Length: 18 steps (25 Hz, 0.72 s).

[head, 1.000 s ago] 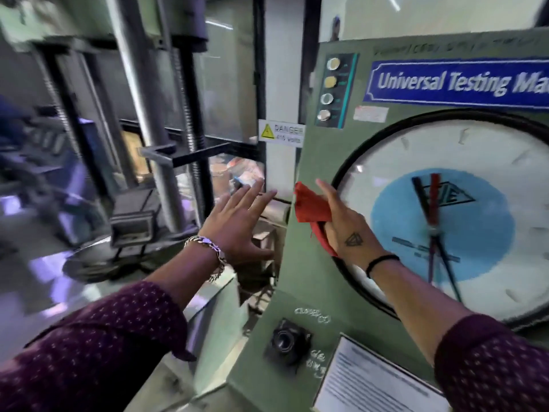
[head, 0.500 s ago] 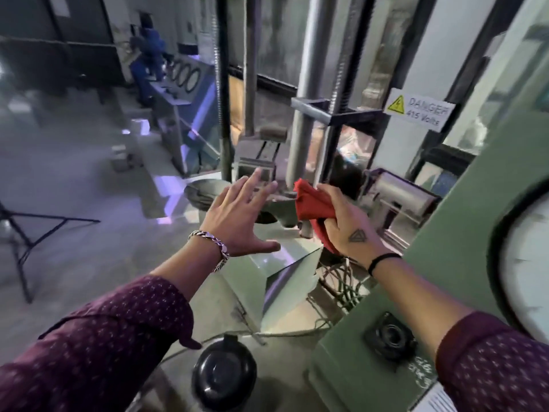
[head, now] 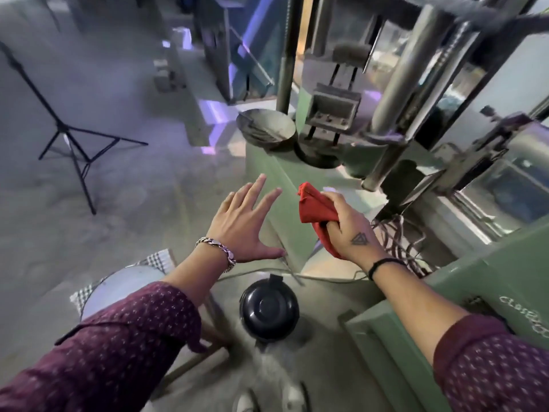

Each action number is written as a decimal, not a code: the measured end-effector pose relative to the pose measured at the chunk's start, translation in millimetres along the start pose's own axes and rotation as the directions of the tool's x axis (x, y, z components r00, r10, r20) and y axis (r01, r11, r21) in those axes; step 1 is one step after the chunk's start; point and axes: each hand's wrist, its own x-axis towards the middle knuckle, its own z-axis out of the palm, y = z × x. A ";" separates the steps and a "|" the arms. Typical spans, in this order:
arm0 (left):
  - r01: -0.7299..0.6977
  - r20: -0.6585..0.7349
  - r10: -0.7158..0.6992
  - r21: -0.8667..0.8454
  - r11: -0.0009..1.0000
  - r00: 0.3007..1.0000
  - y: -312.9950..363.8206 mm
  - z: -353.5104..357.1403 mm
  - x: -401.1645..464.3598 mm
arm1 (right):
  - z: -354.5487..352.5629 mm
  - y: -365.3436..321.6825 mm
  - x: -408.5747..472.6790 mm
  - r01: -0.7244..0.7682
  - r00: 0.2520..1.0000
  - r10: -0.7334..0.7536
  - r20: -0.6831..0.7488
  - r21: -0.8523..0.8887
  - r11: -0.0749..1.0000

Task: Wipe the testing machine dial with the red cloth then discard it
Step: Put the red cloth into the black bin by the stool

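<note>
1. Head view showed the right hand [head: 349, 230] closed around the red cloth [head: 316, 212], bunched in its fingers, above the green machine base [head: 285, 185].
2. The left hand [head: 240, 226] was spread wide and empty, just beside the cloth but apart from it.
3. The cloth looked light, soft and limp; a pinch on the bunched middle should hold it.
4. A black round lidded container [head: 269, 310], possibly a bin, stood on the floor [head: 124, 185] below.
</note>
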 end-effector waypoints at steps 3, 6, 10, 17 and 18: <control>0.061 0.070 -0.059 -0.029 0.998 0.996 -25.9 35.8 -10.6 | 46.9 11.6 4.7 -0.015 0.997 0.014 0.071 0.011 1.000; 0.104 0.138 -0.097 -0.047 0.993 0.986 -47.4 73.4 -20.7 | 89.7 27.8 -0.7 -0.064 0.991 0.062 0.115 0.018 0.998; 0.145 0.221 -0.129 -0.057 0.988 0.967 -63.1 120.3 -36.5 | 137.5 51.3 -18.3 -0.201 0.967 0.187 0.173 0.062 0.978; 0.238 0.339 -0.199 -0.078 0.968 0.919 -76.6 177.0 -49.8 | 190.4 93.2 -54.4 -0.335 0.911 0.303 0.281 0.072 0.939; 0.253 0.348 -0.210 -0.082 0.964 0.914 -79.9 186.6 -49.1 | 201.0 101.7 -58.1 -0.356 0.900 0.323 0.295 0.066 0.932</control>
